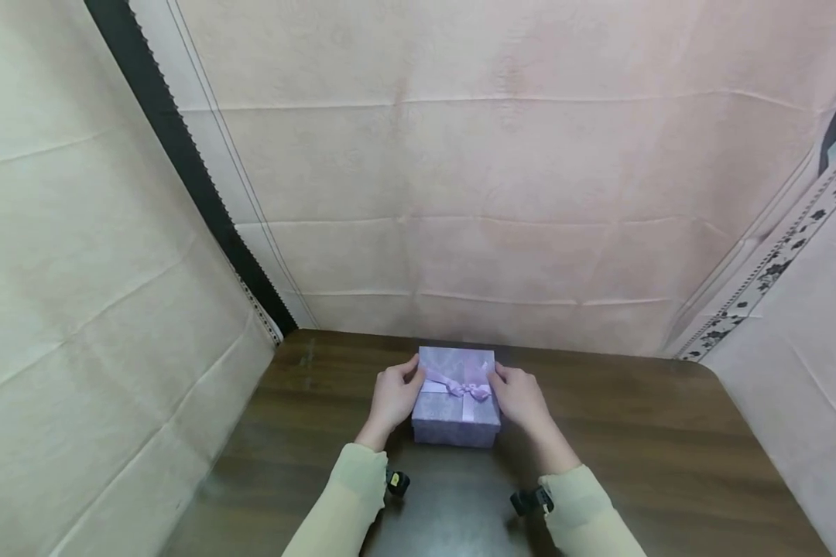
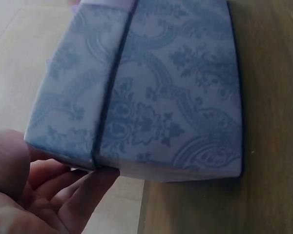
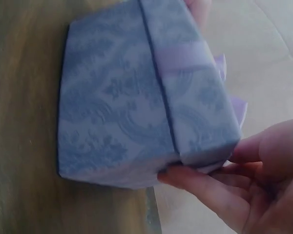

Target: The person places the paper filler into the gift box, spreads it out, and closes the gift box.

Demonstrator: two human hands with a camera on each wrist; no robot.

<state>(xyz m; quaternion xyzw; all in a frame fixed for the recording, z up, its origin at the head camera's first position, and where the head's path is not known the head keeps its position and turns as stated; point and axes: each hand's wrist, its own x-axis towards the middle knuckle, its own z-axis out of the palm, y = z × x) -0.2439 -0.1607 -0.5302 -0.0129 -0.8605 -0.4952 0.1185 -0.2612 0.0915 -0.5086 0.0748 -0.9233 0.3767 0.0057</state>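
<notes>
A lavender gift box (image 1: 456, 432) with a damask-like pattern sits on the wooden table, its lid (image 1: 437, 360) on. Purple ribbon (image 1: 468, 389) tied in a bow crosses the lid's top. At the box's left side my left hand (image 1: 395, 394) grips the lid, thumb over the top edge. My right hand (image 1: 521, 396) holds the opposite side in the same way. Both wrist views show fingers along the lid's side, around the seam between lid and base (image 2: 171, 92). In the right wrist view the base (image 3: 107, 97) looks closed under the lid.
The brown wooden table (image 1: 306, 433) spreads to both sides of the box. Pale creased cloth walls (image 1: 529, 170) stand behind it and at left and right. A dark strip (image 1: 202, 186) runs down the left corner, and a flower-patterned band (image 1: 773, 267) down the right.
</notes>
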